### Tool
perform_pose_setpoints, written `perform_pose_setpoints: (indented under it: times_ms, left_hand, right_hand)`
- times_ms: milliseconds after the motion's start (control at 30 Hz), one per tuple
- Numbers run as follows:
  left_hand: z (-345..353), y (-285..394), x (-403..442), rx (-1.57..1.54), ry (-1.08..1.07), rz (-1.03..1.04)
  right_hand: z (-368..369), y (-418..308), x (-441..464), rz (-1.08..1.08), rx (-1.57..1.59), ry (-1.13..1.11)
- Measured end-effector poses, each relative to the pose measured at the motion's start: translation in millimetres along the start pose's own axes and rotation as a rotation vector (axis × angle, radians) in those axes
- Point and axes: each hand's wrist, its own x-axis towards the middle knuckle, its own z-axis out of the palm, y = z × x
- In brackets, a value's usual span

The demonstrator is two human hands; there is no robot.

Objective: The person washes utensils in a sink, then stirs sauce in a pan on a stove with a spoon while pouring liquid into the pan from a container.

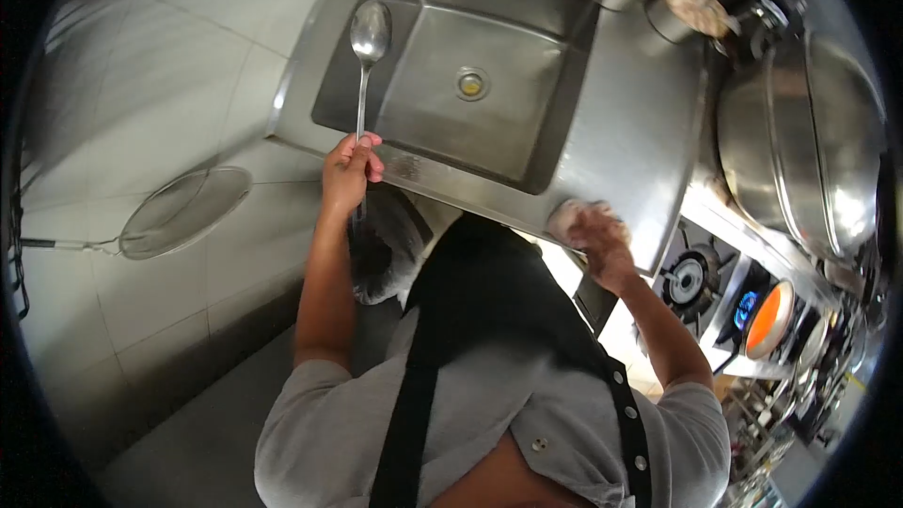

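My left hand (pixel 352 171) is closed around the handle of a long metal serving spoon (pixel 371 33). The spoon stands bowl-up in view, over the left edge of the steel sink (pixel 508 66). At the sink's right side, my right hand (pixel 604 240) is on the steel counter (pixel 640 103) near its front edge, smeared by motion. Under its fingers is a pale, crumpled thing that looks like a cloth (pixel 566 219); the hand covers part of it.
Two metal containers with bagged contents (pixel 696 5) stand at the back right. A large steel pot (pixel 785 136) is at the right. Beyond the counter, a pan with orange contents (pixel 769 320) sits by a lit blue flame. A strainer (pixel 188 212) hangs against the tiled wall.
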Motion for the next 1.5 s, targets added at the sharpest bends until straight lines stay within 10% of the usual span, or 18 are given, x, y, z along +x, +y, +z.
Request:
perform_pose_setpoints:
  times_ms: [333, 467, 567, 833, 967, 1233, 1500]
  left_hand:
    - [-34.8, -0.7, 2.3, 0.119, 0.431, 0.1]
    - [-33.5, 7.4, 8.3, -0.019, 0.475, 0.082]
    - [-41.2, 14.5, 16.8, 0.059, 0.501, 0.032]
    - [-52.9, -14.0, 24.2, 0.0, 0.49, 0.012]
    - [-44.6, -9.8, 28.7, 0.007, 0.496, -0.068]
    - [-20.8, 6.8, 58.0, 0.047, 0.384, -0.029]
    - [4.8, 15.2, 77.4, 0.004, 0.192, 0.076]
  right_hand:
    - [98.0, -156.5, 321.7, -0.925, -0.122, -0.078]
    - [160.9, -207.9, 452.2, -0.932, 0.209, -0.026]
    - [125.1, -231.8, 516.5, -1.026, -0.277, -0.099]
    - [50.9, -133.3, 703.2, -0.275, -0.314, 0.395]
    - [-25.6, -100.7, 670.0, -0.024, -0.49, 0.481]
    - [-59.4, -22.0, 502.9, 0.161, 0.238, 0.614]
    - [-200.0, 34.9, 531.4, 0.6, -0.322, 0.741]
